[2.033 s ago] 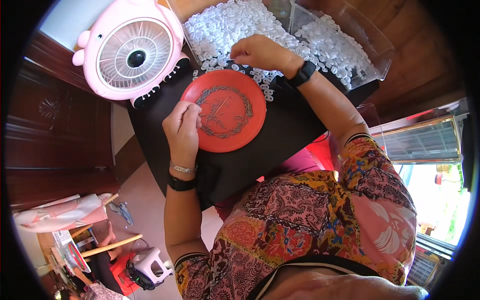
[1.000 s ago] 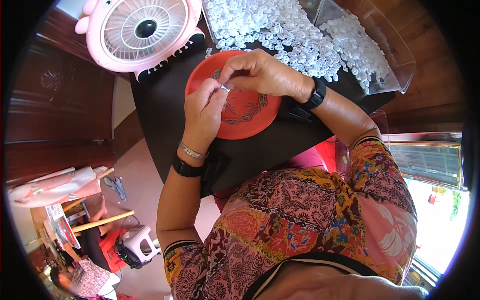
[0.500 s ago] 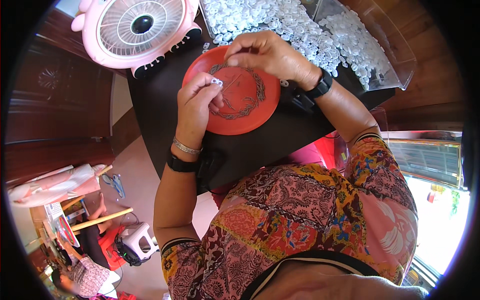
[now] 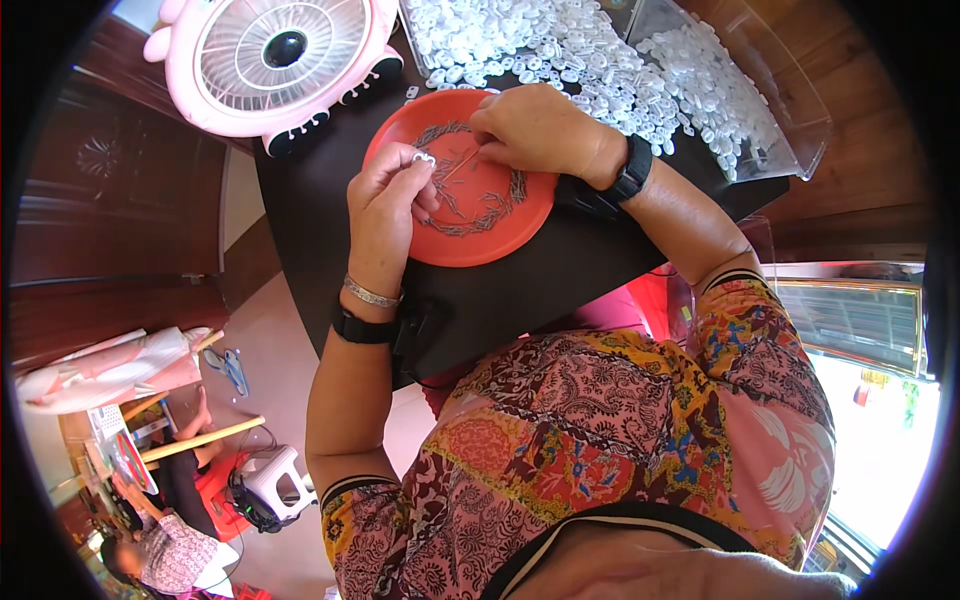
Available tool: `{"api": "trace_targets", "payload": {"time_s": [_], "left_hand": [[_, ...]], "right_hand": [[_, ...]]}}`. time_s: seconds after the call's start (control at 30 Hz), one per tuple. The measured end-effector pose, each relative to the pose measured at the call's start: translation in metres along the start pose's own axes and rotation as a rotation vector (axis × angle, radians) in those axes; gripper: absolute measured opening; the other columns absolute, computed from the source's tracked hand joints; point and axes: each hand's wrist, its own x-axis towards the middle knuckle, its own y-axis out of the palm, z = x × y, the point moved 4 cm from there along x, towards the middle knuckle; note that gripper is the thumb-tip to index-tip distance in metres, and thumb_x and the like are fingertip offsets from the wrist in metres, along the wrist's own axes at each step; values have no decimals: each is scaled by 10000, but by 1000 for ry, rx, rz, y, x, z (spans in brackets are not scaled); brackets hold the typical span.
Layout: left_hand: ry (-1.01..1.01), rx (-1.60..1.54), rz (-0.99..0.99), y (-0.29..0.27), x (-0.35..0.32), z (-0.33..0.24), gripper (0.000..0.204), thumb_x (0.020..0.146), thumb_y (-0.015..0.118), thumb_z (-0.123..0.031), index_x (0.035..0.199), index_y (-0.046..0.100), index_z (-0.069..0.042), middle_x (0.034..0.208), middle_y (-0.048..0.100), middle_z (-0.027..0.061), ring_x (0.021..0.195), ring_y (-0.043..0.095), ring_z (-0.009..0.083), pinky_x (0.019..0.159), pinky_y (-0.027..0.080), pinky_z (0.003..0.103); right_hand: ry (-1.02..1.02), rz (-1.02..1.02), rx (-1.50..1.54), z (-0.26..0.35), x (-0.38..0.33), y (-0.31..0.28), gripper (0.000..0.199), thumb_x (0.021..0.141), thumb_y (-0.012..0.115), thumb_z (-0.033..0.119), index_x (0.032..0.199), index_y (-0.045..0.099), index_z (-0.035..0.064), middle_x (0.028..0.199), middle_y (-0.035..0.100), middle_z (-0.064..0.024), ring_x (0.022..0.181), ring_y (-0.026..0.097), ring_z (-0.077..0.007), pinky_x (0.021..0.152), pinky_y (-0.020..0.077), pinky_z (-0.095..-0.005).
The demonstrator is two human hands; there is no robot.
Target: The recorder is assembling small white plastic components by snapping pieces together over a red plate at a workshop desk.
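Black table (image 4: 560,270): plate (image 4: 480,235) under hands (image 4: 385,205)

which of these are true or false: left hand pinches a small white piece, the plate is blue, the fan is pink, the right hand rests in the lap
1. The left hand pinches a small white piece. True.
2. The plate is blue. False: it is orange-red.
3. The fan is pink. True.
4. The right hand rests in the lap. False: it is over the plate, by the pile of white pieces.
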Motion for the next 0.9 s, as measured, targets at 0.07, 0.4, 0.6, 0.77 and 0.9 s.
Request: {"api": "trace_targets", "payload": {"time_s": [0.07,0.4,0.6,0.77,0.9], "left_hand": [[10,18,24,2,0,0,112,872,543,-106,814,586,-20,625,554,13,546,504,73,503,379,205],[-3,41,19,5,2,7,110,876,538,-104,822,588,-23,635,555,9,554,503,65,504,376,199],[19,-7,3,4,1,4,112,878,531,-95,822,587,-16,638,553,15,557,510,74,509,382,203],[21,4,19,4,-2,1,135,896,487,-109,831,564,-18,676,562,41,580,528,104,536,406,216],[25,-50,-16,8,-6,-5,126,885,521,-104,822,582,-14,626,542,16,552,508,77,507,377,203]], "right_hand": [[-9,-12,-3,1,1,1,159,755,626,226,775,655,71,732,644,-121,721,640,-316,622,514,-415],[-117,107,-18,1,4,12,173,742,579,174,775,582,5,741,615,-144,738,619,-340,644,498,-427],[-119,43,171,-2,-1,-1,168,733,595,161,779,587,-1,726,619,-160,727,617,-349,634,490,-422],[59,69,701,-7,-1,-12,156,771,622,115,864,605,-9,744,636,-97,696,617,-195,647,489,-310],[76,11,1107,1,-1,-15,82,855,595,74,907,608,11,794,611,-15,714,558,-97,668,465,-246]]}}
